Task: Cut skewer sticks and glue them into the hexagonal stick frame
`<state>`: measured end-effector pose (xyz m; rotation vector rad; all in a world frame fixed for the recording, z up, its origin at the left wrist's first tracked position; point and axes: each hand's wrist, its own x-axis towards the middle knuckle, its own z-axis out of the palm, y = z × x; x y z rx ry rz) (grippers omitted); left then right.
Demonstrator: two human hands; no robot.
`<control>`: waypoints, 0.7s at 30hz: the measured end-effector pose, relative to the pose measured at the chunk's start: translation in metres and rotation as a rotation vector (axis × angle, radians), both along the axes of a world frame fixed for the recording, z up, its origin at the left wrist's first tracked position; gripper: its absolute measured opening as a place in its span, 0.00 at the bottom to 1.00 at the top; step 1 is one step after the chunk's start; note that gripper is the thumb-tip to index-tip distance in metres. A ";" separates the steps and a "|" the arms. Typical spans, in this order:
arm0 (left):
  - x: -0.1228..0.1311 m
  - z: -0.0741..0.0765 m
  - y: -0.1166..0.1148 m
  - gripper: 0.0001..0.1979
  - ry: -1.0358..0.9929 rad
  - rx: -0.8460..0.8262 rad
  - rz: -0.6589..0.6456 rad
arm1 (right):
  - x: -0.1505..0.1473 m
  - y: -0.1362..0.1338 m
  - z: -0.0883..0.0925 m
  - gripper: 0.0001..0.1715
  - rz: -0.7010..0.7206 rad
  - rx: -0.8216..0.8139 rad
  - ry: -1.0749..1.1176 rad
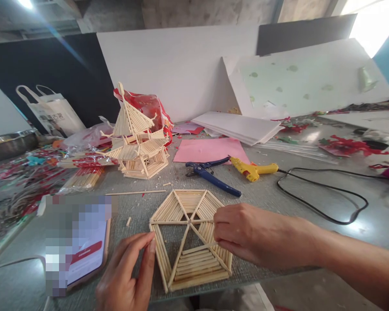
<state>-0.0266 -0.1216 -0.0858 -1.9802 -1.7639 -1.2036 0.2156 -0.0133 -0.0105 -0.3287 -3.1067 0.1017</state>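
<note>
A flat frame of pale wooden sticks (159,223), many-sided with spokes meeting in the middle, lies near the table's front edge. Rows of sticks fill several of its wedges; the left one is mostly bare. My left hand (128,270) has thumb and forefinger closed on the frame's left edge. Over its right side is my right hand (241,233), fingers pinched on the end of a short wooden stick (197,249). That stick lies slightly aslant across the front wedge, above the row there. The right fingertips are partly hidden.
Behind stand a stick pagoda model (138,147), blue cutters (214,177) and a yellow glue gun (254,169) with a black cord (324,218). A phone (87,255) lies left, near bagged sticks (84,175). Pink paper (210,150) and white boards (236,126) lie farther back.
</note>
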 end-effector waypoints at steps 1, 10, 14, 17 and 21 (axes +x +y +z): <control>0.000 0.000 0.000 0.08 0.003 -0.001 0.002 | 0.000 0.001 -0.001 0.08 0.006 0.005 -0.001; 0.001 0.001 0.000 0.08 0.022 -0.012 0.024 | -0.001 0.002 -0.004 0.07 0.013 -0.004 0.010; 0.002 0.001 0.001 0.08 0.022 -0.018 0.033 | -0.001 0.002 -0.005 0.08 0.021 -0.013 0.011; 0.002 0.002 0.001 0.08 0.015 -0.018 0.038 | -0.001 0.002 -0.005 0.08 0.029 0.006 0.010; 0.001 0.002 0.000 0.08 0.018 -0.010 0.035 | -0.001 0.002 -0.005 0.07 0.028 0.006 0.020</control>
